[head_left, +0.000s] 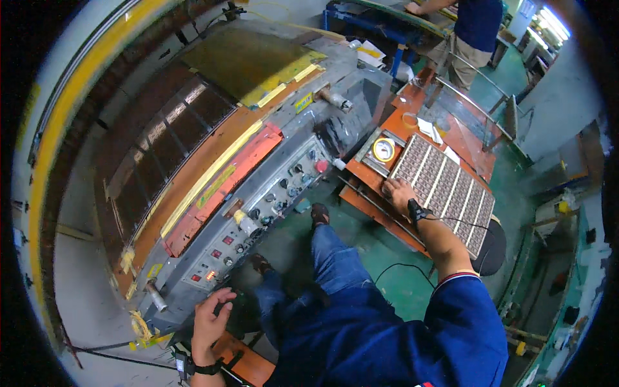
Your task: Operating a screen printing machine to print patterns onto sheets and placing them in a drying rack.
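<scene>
My right hand (400,195) rests at the near left edge of a flat stack of printed sheets (445,193), its fingers spread and lying flat. The sheets carry rows of small brown blocks split by pale strips. Beside their far left corner, a yellow roll of tape (383,149) lies on a small framed board. My left hand (211,319) hangs in the air near the lower end of the machine's control panel (258,216). Its fingers are loosely bent and apart, with nothing visible in them.
A large grey printing machine (354,90) with an orange-edged bed stands at left. The sheets lie on an orange table (393,122). A co-worker (474,39) stands at the far end. A cable (403,265) loops over the green floor near a dark round stool (493,248).
</scene>
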{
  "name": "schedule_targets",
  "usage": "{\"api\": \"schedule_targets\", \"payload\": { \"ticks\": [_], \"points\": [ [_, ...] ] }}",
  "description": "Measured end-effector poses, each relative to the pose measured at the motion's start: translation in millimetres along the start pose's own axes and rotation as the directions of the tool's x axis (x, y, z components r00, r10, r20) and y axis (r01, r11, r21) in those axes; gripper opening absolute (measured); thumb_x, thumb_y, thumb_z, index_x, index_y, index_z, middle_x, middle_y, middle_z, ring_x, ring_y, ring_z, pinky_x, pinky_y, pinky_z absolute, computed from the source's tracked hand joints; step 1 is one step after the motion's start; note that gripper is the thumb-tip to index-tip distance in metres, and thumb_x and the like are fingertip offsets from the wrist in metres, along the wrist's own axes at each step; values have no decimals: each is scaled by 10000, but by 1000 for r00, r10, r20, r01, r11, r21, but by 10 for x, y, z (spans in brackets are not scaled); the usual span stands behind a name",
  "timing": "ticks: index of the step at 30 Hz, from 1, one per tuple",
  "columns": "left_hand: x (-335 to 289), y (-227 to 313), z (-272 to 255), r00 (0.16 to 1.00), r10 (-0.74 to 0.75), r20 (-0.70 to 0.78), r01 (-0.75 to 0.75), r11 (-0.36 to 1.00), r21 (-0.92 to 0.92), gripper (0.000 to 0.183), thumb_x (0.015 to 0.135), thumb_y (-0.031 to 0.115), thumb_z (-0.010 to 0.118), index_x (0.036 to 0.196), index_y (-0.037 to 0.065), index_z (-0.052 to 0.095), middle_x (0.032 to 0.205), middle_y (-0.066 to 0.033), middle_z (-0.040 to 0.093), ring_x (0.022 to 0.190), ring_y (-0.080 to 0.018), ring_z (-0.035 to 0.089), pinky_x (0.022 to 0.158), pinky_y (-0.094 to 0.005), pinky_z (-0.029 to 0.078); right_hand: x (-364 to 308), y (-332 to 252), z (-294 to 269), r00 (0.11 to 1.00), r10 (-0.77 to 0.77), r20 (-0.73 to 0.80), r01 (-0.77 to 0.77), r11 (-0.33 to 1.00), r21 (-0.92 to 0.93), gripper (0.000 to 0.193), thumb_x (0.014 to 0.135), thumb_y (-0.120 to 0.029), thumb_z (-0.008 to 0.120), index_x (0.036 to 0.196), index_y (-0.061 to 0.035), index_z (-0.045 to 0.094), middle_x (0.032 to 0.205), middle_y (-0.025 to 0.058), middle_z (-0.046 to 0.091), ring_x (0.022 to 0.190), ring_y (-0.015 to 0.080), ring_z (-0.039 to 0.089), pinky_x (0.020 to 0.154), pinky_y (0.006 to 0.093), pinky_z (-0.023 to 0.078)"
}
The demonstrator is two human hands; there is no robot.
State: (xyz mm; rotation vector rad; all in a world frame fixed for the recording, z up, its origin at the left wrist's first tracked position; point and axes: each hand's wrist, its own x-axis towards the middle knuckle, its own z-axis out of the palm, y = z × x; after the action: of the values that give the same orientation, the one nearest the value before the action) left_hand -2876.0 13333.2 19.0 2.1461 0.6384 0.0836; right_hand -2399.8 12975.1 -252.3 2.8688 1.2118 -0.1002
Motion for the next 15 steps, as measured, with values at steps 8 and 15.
{"api": "schedule_targets", "payload": {
  "ticks": [8,15],
  "points": [
    [125,95,-2,999,-24,41,20,996,91,323,836,15,603,1159,-5,594,998,-95,718,892,-179,673,814,-306,509,56,55,10,996,-85,-24,83,994,-77,442,854,-141,510,1294,-122,537,1399,51,488,1247,301,442,1043,433,337],
    [208,159,105,995,0,103,-10,996,90,318,861,32,610,1178,3,596,1028,-107,711,928,-192,679,827,-304,514,-154,51,-165,990,-125,61,128,991,-38,439,888,-143,460,1322,-97,514,1411,62,477,1227,296,454,1060,430,328]
  ]
}}
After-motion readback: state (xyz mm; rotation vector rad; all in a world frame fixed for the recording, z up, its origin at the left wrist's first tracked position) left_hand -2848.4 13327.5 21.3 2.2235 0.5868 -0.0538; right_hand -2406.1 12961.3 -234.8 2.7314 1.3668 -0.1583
